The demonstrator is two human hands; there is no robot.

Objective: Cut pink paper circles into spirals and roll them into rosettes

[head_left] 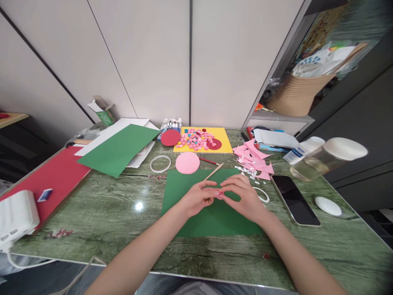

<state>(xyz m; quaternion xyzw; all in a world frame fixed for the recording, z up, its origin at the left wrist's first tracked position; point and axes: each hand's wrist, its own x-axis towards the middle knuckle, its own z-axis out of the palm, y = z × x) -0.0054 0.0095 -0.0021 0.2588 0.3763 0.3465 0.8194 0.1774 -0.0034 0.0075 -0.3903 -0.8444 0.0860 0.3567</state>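
Observation:
Over the green paper sheet [196,225], my left hand [198,198] and my right hand [241,196] meet fingertip to fingertip. Both pinch a small pink piece of paper [220,194], which looks curled or rolled; the fingers cover most of it. Just beyond my left hand lies a pointed wooden stick [214,171]. A stack of pink paper circles [187,163] rests at the green sheet's far edge. Partly behind my right hand is a white ring-shaped roll [263,195].
Behind, small rolled paper pieces [198,139] cover a yellow sheet [227,141]. Pink scraps [253,159], a phone [295,200] and a clear bottle [328,157] stand right. Left are a tape ring [160,164], a green sheet [119,147], a red sheet [58,176] and a white charger [19,215].

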